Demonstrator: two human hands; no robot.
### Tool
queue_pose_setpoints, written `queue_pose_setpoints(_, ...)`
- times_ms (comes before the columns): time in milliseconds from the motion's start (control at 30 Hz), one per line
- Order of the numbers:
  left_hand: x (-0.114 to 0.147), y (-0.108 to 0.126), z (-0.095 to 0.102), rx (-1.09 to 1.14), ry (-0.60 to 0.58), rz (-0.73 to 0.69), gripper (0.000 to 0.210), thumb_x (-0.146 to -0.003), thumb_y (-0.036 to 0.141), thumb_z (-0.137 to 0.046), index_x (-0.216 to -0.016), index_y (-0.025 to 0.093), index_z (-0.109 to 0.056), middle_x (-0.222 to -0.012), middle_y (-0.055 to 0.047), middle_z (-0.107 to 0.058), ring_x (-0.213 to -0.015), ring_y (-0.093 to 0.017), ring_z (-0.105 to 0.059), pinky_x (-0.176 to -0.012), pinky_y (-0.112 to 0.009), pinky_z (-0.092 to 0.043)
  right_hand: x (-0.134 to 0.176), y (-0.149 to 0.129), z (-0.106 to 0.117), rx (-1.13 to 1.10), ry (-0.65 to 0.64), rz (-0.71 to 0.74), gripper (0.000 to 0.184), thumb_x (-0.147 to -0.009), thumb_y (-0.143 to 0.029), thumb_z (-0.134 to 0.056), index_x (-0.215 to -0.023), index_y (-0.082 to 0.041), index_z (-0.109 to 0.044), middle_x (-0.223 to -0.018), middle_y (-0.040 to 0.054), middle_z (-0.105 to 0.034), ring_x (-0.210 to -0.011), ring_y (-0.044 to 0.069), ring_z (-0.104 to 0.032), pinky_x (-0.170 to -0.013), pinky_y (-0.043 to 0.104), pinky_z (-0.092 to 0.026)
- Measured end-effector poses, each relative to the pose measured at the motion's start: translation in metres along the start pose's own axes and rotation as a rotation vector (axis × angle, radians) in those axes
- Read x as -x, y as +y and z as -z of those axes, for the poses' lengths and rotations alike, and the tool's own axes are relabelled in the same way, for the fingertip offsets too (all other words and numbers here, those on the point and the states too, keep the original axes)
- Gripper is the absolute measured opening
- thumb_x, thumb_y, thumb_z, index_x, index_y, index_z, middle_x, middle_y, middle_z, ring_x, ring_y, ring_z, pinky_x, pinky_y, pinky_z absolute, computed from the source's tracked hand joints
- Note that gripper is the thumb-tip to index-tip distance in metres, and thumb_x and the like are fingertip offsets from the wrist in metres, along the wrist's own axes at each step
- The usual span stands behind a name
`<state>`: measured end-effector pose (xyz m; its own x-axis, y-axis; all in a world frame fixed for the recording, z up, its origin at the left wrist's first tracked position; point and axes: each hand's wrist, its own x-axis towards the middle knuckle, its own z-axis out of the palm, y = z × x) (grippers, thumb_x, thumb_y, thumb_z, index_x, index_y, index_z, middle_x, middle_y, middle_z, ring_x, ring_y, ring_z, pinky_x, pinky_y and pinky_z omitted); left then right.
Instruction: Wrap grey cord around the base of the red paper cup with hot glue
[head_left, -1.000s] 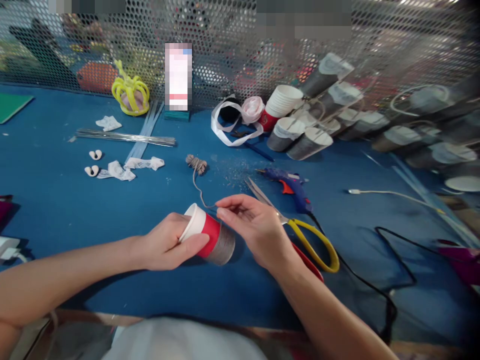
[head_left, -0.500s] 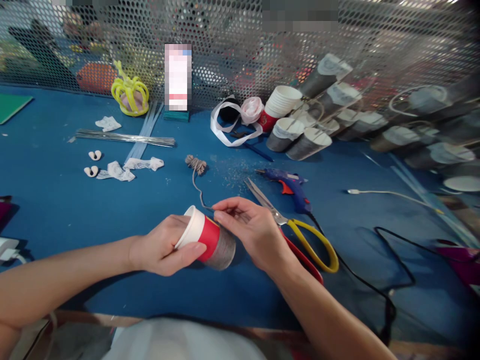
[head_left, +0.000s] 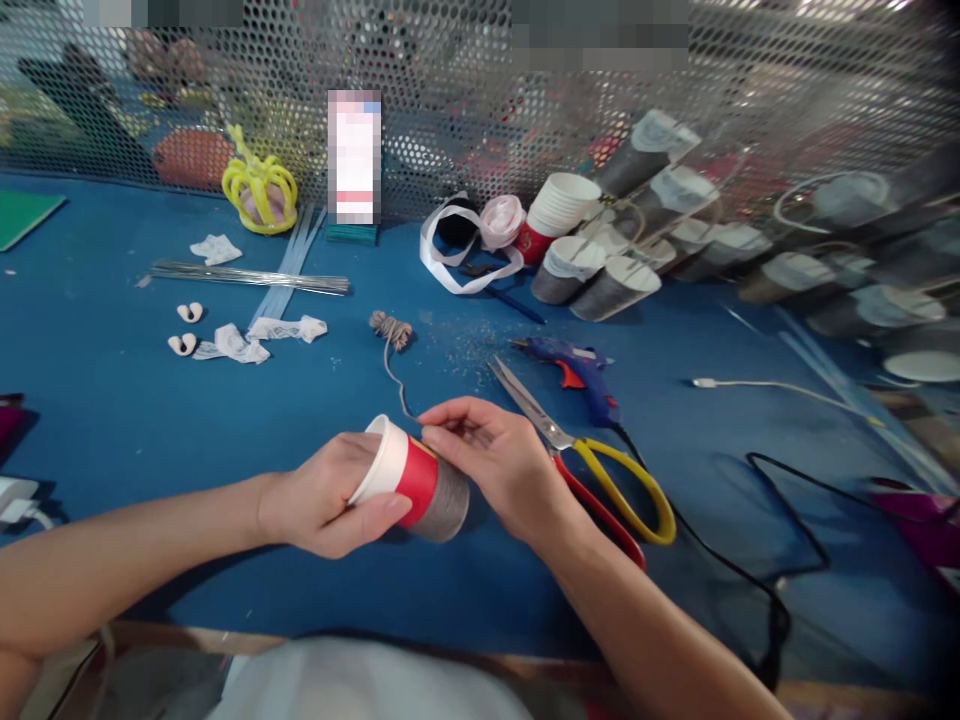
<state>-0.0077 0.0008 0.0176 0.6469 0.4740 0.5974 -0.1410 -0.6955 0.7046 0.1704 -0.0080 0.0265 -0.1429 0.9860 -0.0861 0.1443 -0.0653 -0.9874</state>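
A paper cup (head_left: 420, 482), white at the rim, red in the middle and wrapped in grey cord toward its base, lies tilted in my left hand (head_left: 337, 495). My left fingers reach inside the cup and the thumb presses on its outside. Between thumb and forefinger, my right hand (head_left: 487, 450) pinches a grey cord (head_left: 397, 383) close to the cup's upper side. This cord runs back to a small loose bundle (head_left: 392, 329) on the table. The right fingertips partly hide where the cord meets the cup.
Scissors (head_left: 555, 432) lie beside my right hand, with a blue glue gun (head_left: 581, 370) behind them. Wrapped cups (head_left: 615, 287) crowd the back right. Metal wires (head_left: 251, 277) and lace pieces (head_left: 236, 343) lie at left. A phone (head_left: 354, 155) leans against the mesh (head_left: 442, 110).
My right hand has shifted slightly left along with the pinched cord. The cup has turned or shifted very slightly in my left hand.
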Motion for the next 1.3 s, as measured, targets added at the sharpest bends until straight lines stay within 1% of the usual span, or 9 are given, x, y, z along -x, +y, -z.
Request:
queue_pose_setpoints(500, -0.001, 0.002, -0.001, -0.059, 0.015, -0.026, 0.025, -0.082, 0.01, -0.039, -0.061, 0.02, -0.03, -0.048, 0.005, -0.037, -0.045, -0.01, -0.034, -0.049, -0.026, -0.029, -0.002, -0.002, -0.002, -0.052, -0.027, -0.044, 0.009, -0.071, -0.026, -0.067, -0.078, -0.02, -0.066, -0.067, -0.0025, -0.063, -0.062, 0.01, -0.056, -0.062, 0.025, -0.047)
queue_pose_setpoints(733, -0.002, 0.003, -0.001, -0.095, 0.058, -0.088, 0.025, -0.085, 0.011, -0.038, -0.062, 0.02, -0.032, -0.048, 0.005, -0.039, -0.045, -0.009, -0.037, -0.048, -0.023, -0.032, 0.001, -0.003, -0.003, -0.017, -0.021, -0.042, 0.012, -0.071, -0.03, -0.066, -0.08, -0.021, -0.065, -0.068, -0.0012, -0.063, -0.063, 0.012, -0.058, -0.063, 0.027, -0.048)
queue_pose_setpoints(833, -0.003, 0.002, 0.0, -0.142, 0.075, -0.11, 0.026, -0.087, 0.013, -0.038, -0.062, 0.019, -0.035, -0.048, 0.005, -0.042, -0.045, -0.009, -0.039, -0.05, -0.022, -0.036, 0.001, -0.003, -0.001, 0.03, 0.014, -0.034, 0.021, -0.075, -0.036, -0.064, -0.089, -0.02, -0.063, -0.072, 0.0002, -0.065, -0.068, 0.013, -0.06, -0.065, 0.027, -0.049)
queue_pose_setpoints(900, -0.003, 0.001, 0.003, -0.208, 0.086, -0.098, 0.023, -0.088, 0.015, -0.038, -0.065, 0.018, -0.041, -0.051, 0.002, -0.049, -0.049, -0.01, -0.045, -0.053, -0.022, -0.04, -0.001, -0.003, 0.002, 0.022, 0.044, -0.037, 0.03, -0.078, -0.046, -0.059, -0.092, -0.02, -0.062, -0.079, 0.0026, -0.067, -0.074, 0.015, -0.062, -0.067, 0.028, -0.05)
queue_pose_setpoints(967, -0.002, -0.002, 0.006, -0.288, 0.089, -0.052, 0.019, -0.088, 0.017, -0.039, -0.072, 0.016, -0.049, -0.061, -0.004, -0.059, -0.057, -0.013, -0.053, -0.058, -0.024, -0.045, -0.002, -0.004, 0.007, -0.035, -0.01, -0.086, 0.042, -0.08, -0.058, -0.049, -0.09, -0.02, -0.063, -0.083, 0.0048, -0.068, -0.075, 0.016, -0.064, -0.067, 0.029, -0.052)
queue_pose_setpoints(1033, -0.001, -0.004, 0.008, -0.331, 0.064, -0.02, 0.017, -0.089, 0.017, -0.04, -0.081, 0.013, -0.055, -0.074, -0.009, -0.066, -0.068, -0.015, -0.058, -0.064, -0.025, -0.047, -0.003, -0.005, 0.013, -0.098, -0.152, -0.159, 0.048, -0.08, -0.063, -0.045, -0.091, -0.02, -0.063, -0.084, 0.0057, -0.069, -0.073, 0.017, -0.065, -0.063, 0.031, -0.054)
queue_pose_setpoints(1133, 0.0, -0.007, 0.009, -0.236, -0.001, 0.048, 0.015, -0.088, 0.019, -0.046, -0.086, 0.011, -0.059, -0.08, -0.009, -0.068, -0.072, -0.016, -0.06, -0.067, -0.025, -0.048, -0.004, -0.006, 0.02, -0.116, -0.268, -0.179, 0.044, -0.077, -0.057, -0.055, -0.1, -0.021, -0.061, -0.092, 0.0054, -0.069, -0.076, 0.018, -0.066, -0.063, 0.03, -0.055)
queue_pose_setpoints(1200, 0.001, -0.008, 0.008, -0.045, 0.005, 0.259, 0.018, -0.087, 0.025, -0.049, -0.089, 0.01, -0.06, -0.079, -0.008, -0.067, -0.068, -0.015, -0.06, -0.064, -0.023, -0.049, -0.004, -0.004, 0.021, -0.073, -0.249, -0.14, 0.043, -0.073, -0.051, -0.064, -0.103, -0.021, -0.059, -0.096, 0.0054, -0.068, -0.081, 0.018, -0.066, -0.067, 0.03, -0.055)
queue_pose_setpoints(1300, 0.001, -0.01, 0.005, 0.327, 0.117, 0.617, 0.034, -0.086, 0.041, -0.051, -0.094, 0.01, -0.059, -0.078, -0.006, -0.066, -0.064, -0.013, -0.059, -0.059, -0.021, -0.048, -0.005, 0.001, 0.019, -0.003, -0.236, -0.082, 0.044, -0.07, -0.042, -0.069, -0.107, -0.022, -0.054, -0.098, 0.0057, -0.068, -0.084, 0.018, -0.066, -0.071, 0.031, -0.055)
